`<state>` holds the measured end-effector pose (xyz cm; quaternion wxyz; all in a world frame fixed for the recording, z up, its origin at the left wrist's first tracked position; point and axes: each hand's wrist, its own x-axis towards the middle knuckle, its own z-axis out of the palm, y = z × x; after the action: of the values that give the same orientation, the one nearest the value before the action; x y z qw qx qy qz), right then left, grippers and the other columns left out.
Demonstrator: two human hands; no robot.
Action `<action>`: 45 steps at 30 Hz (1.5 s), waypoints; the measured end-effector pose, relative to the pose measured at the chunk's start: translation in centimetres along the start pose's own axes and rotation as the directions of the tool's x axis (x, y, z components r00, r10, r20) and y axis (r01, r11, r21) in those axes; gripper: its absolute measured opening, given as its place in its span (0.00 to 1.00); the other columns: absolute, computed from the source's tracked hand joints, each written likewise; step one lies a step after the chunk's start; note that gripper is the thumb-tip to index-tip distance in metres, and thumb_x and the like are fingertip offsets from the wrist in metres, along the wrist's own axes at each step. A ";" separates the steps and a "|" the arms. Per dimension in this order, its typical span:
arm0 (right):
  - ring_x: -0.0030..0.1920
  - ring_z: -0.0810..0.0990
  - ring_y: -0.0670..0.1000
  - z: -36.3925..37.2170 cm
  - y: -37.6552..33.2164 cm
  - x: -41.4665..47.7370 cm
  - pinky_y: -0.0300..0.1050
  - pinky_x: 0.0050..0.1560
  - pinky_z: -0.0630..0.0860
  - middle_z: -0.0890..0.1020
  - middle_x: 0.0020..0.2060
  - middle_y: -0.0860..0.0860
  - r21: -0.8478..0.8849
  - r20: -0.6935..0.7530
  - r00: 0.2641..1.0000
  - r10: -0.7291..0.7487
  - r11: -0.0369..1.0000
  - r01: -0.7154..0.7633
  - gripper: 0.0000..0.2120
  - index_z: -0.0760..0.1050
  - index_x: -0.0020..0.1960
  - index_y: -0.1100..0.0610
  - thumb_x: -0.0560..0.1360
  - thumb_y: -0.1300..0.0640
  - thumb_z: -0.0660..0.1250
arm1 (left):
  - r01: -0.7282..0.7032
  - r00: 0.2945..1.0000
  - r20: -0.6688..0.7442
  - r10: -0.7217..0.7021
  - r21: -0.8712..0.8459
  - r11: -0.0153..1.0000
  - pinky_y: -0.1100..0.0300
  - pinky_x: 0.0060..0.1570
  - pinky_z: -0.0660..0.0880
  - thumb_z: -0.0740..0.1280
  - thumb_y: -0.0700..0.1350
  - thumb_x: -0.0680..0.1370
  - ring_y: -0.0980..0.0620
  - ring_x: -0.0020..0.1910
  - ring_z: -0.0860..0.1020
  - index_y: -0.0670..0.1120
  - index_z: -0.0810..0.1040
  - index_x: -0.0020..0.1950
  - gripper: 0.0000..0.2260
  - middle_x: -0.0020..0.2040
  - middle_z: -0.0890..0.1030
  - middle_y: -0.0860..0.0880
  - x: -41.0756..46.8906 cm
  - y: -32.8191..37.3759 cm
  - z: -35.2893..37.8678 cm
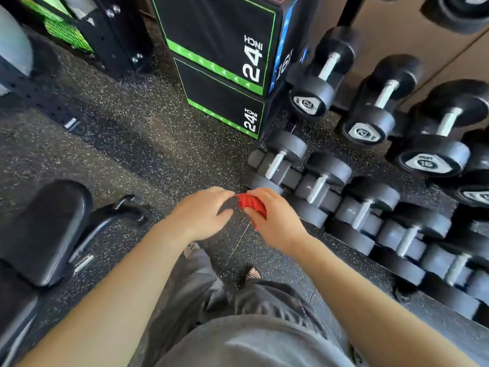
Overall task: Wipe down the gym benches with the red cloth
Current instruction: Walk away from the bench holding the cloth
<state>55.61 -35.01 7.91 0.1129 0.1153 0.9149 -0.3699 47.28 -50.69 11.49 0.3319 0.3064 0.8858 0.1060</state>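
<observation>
The red cloth is bunched into a tight, pleated wad and sits inside the right hand, just right of the middle of the view. That hand's fingers curl over the top of the wad while the thumb presses in from below, so the hand is closed around it; only a ribbed, fan-like edge of fabric shows at about 9 o'clock from the knuckles. The left hand hangs just beside it at 9 o'clock, its fingertips reaching to the free edge of the cloth and touching or nearly touching it; whether they actually pinch the fabric cannot be told. Its thumb and fingers stand slightly apart, loosely curved.

Both hands are held over a dark rubber floor speckled with pale flecks. At 8 o'clock lies a bench with smooth, rounded black padding and a glossy black metal frame. From 1 to 4 o'clock runs a rack of dumbbells with matte round heads and bright metal handles. At 12 o'clock stand black plyo boxes edged in green, marked "24 INCH".
</observation>
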 end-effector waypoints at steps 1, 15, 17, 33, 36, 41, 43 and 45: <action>0.57 0.74 0.51 0.0 -0.5 1.3 0.51 0.58 0.74 0.74 0.61 0.47 -0.002 0.004 1.000 0.004 1.000 -0.004 0.17 0.70 0.65 0.51 0.77 0.49 0.62 | 0.000 1.000 -0.002 0.000 -0.010 1.000 0.51 0.65 0.68 0.57 0.53 0.80 0.52 0.68 0.68 0.52 0.61 0.74 0.22 0.74 0.63 0.54 0.8 -0.9 -0.8; 0.57 0.74 0.51 0.4 -12.0 22.0 0.52 0.59 0.73 0.73 0.61 0.46 0.111 -0.144 0.984 0.106 0.990 -0.090 0.16 0.70 0.65 0.50 0.77 0.50 0.62 | -0.119 0.992 -0.017 0.121 0.084 0.989 0.51 0.66 0.68 0.57 0.52 0.81 0.53 0.70 0.66 0.53 0.62 0.74 0.21 0.73 0.63 0.55 12.8 -15.5 -18.9; 0.57 0.74 0.51 0.1 -13.2 24.5 0.49 0.59 0.73 0.74 0.60 0.47 0.143 -0.167 0.980 0.112 0.986 -0.088 0.16 0.71 0.64 0.51 0.77 0.51 0.63 | -0.128 0.991 -0.021 0.131 0.087 0.988 0.50 0.65 0.68 0.57 0.52 0.81 0.54 0.69 0.66 0.54 0.62 0.73 0.20 0.73 0.64 0.56 14.1 -16.8 -20.7; 0.57 0.74 0.53 -9.2 -10.9 42.4 0.50 0.60 0.72 0.75 0.59 0.50 0.208 -0.295 0.920 0.257 0.957 -0.200 0.16 0.72 0.64 0.54 0.77 0.53 0.64 | -0.296 0.955 0.044 0.293 0.200 0.934 0.54 0.64 0.68 0.57 0.51 0.80 0.53 0.69 0.67 0.53 0.64 0.73 0.20 0.72 0.66 0.55 33.8 -16.9 -33.3; 0.57 0.74 0.53 -12.1 -9.7 45.6 0.49 0.59 0.71 0.76 0.58 0.50 0.209 -0.318 0.910 0.267 0.956 -0.208 0.16 0.72 0.64 0.54 0.77 0.53 0.64 | -0.315 0.949 0.059 0.310 0.212 0.925 0.52 0.63 0.69 0.58 0.51 0.80 0.52 0.68 0.68 0.53 0.65 0.72 0.20 0.71 0.68 0.54 37.8 -15.3 -35.8; 0.57 0.75 0.52 -16.3 -8.1 49.7 0.46 0.58 0.71 0.76 0.58 0.50 0.227 -0.381 0.877 0.293 0.949 -0.218 0.15 0.72 0.63 0.54 0.77 0.54 0.65 | -0.343 0.939 0.066 0.337 0.226 0.912 0.49 0.64 0.70 0.58 0.51 0.80 0.51 0.67 0.70 0.53 0.66 0.72 0.20 0.70 0.68 0.53 43.1 -13.3 -38.7; 0.57 0.75 0.52 -17.5 -7.5 50.8 0.43 0.57 0.69 0.76 0.59 0.50 0.237 -0.396 0.865 0.308 0.944 -0.228 0.16 0.72 0.63 0.55 0.77 0.54 0.65 | -0.368 0.930 0.092 0.356 0.227 0.902 0.50 0.64 0.70 0.58 0.51 0.80 0.51 0.68 0.69 0.52 0.66 0.72 0.19 0.71 0.68 0.53 44.5 -12.6 -39.5; 0.57 0.75 0.52 -18.5 -7.0 51.9 0.42 0.56 0.69 0.75 0.60 0.50 0.250 -0.411 0.848 0.335 0.936 -0.249 0.17 0.71 0.64 0.54 0.77 0.54 0.65 | -0.396 0.918 0.111 0.381 0.230 0.889 0.51 0.64 0.70 0.58 0.50 0.80 0.51 0.68 0.69 0.53 0.65 0.72 0.19 0.71 0.67 0.54 46.0 -11.8 -40.4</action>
<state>2.06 -20.29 10.30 -0.0565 0.3457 0.8488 -0.3959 -11.94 -31.20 13.38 0.2908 0.5195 0.8019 0.0491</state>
